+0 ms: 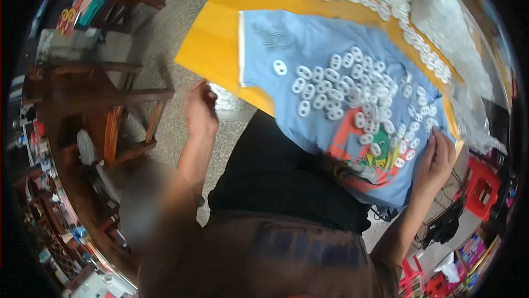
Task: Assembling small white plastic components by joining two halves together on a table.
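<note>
A light blue T-shirt (308, 33) with a red and green print lies spread over a yellow board (212, 39) above my lap. Many small white oval plastic pieces with two holes (333, 75) are heaped on the shirt. One white piece (280, 67) lies apart toward its left side. My right hand (438, 157) rests at the shirt's right edge, fingertips beside the nearest pieces, its fingers extended. My left hand (199, 108) hangs off the board's left edge above the floor, its fingers loosely bent and apart, with nothing visible in them.
More white pieces (424, 50) line the board's far edge, by clear plastic bags (449, 28). A wooden stool (118, 105) stands on the left. On the right are a red plastic stool (482, 188) and a dark tangle of cords (441, 223).
</note>
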Tool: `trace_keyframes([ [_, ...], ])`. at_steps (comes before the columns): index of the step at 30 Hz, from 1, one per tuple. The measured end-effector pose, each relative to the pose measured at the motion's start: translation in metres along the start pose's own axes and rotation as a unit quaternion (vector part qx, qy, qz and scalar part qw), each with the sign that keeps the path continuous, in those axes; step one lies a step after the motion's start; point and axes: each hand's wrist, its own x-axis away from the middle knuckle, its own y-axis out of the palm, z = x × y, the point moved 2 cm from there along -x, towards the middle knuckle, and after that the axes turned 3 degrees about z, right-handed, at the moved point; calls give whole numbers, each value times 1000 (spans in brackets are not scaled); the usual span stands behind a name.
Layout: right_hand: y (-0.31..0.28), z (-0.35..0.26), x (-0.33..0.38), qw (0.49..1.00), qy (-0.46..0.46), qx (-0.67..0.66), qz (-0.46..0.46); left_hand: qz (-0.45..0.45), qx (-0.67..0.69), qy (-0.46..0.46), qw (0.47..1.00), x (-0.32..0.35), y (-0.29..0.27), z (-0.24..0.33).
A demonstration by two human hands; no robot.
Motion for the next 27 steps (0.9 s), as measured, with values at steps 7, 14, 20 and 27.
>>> trace_keyframes([
  [7,6,-6,-3,999,-13,-24,-34,120,24,-83,989,-47,-57,-47],
  [14,-6,10,11,997,70,-44,-2,116,-37,85,989,-33,-42,20],
  [20,4,2,7,989,80,-123,29,42,-106,373,921,28,19,123],
  [27,-3,18,10,970,84,-211,89,-327,-178,395,840,110,155,99],
])
